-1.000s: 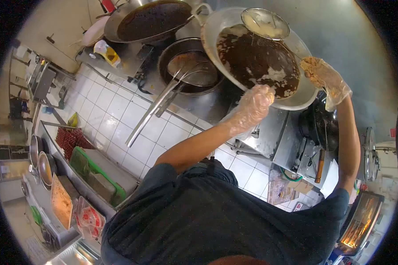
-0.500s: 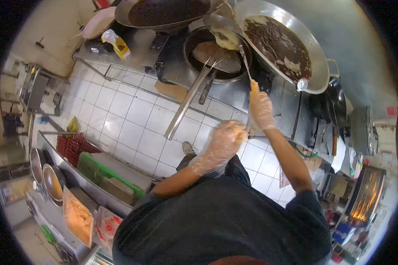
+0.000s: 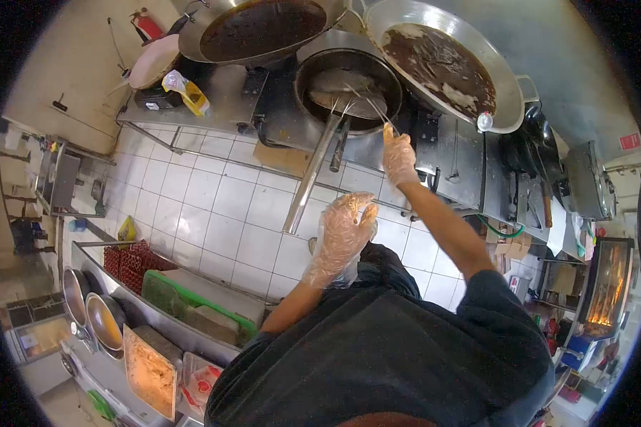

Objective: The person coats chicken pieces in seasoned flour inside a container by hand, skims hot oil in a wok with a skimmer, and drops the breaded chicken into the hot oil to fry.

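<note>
Skimmer (image 3: 382, 113) up at the dark pot (image 3: 302, 84), its thin handle clasped in the gloved right hand (image 3: 399, 158), and its long axis runs on a slant, from that fist up and leftward over the rim, the far end pointing away from the person's body! Tough to call where its head sits, because it blends with the strainers (image 3: 355, 105) inside, and the grip end is buried in the fingers. Lower down, near the dark shirt (image 3: 392, 349), the gloved left hand (image 3: 343, 226) is curled, contents impossible to tell, while the wide pan (image 3: 510, 80) runs off the top edge.
</note>
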Motion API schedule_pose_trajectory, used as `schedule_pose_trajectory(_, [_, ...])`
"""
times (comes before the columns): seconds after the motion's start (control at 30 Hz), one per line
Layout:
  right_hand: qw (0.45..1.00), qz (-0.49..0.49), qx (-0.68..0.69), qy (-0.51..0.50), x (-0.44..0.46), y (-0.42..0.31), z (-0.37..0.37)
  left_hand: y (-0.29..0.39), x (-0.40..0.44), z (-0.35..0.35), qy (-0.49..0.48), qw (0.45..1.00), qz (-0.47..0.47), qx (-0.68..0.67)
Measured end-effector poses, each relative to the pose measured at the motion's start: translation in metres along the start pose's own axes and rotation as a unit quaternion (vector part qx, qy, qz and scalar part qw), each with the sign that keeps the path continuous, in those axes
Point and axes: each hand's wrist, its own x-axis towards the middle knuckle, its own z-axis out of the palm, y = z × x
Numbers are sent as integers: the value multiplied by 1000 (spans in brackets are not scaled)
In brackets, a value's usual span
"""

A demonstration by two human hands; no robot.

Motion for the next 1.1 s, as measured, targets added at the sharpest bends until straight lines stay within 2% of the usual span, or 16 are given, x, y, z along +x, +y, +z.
schedule_pose_trajectory(0.07, [999,-31,7,20,11,12,-38,-8,-6,11,-27,999,-33,-12])
schedule_pose_trajectory(0.13, [994,-79,-54,-55,18,18,-147,-23,-10,37,-61,996,-69,-19])
schedule_pose_trajectory(0.17, [965,-172,-187,-61,17,23,-196,-23,-11,49,-78,986,-136,-54])
schedule_pose_trajectory(0.23, [894,-286,-343,-21,16,42,-269,-56,-14,91,-154,957,-231,-86])
schedule_pose_trajectory(0.27, [865,-326,-381,-7,16,53,-295,-68,-14,109,-182,949,-243,-82])
schedule_pose_trajectory(0.33, [846,-360,-393,-1,18,80,-324,-85,-8,144,-228,946,-225,-56])
schedule_pose_trajectory(0.43, [866,-359,-347,-22,24,132,-344,-122,6,210,-297,899,-321,-37])
schedule_pose_trajectory(0.53, [900,-327,-286,-45,38,203,-348,-169,9,273,-238,810,-406,-349])
schedule_pose_trajectory(0.6, [914,-306,-261,-52,53,257,-346,-186,18,308,-149,801,-435,-383])
schedule_pose_trajectory(0.63, [920,-294,-251,-57,64,285,-344,-186,25,323,-105,798,-449,-389])
schedule_pose_trajectory(0.73, [935,-263,-229,-62,99,355,-334,-186,36,357,-72,813,-468,-340])
schedule_pose_trajectory(0.83, [945,-238,-211,-73,138,418,-317,-176,42,379,-15,797,-540,-272])
schedule_pose_trajectory(0.93, [949,-219,-200,-106,177,470,-302,-208,29,402,-12,839,-501,-212])
schedule_pose_trajectory(0.97, [950,-215,-196,-118,188,483,-297,-210,26,405,10,823,-505,-260])
schedule_pose_trajectory(1.03, [949,-208,-185,-149,207,503,-288,-259,1,428,40,905,-354,-234])
schedule_pose_trajectory(1.1, [945,-207,-165,-192,224,518,-279,-262,-1,430,83,889,-360,-269])
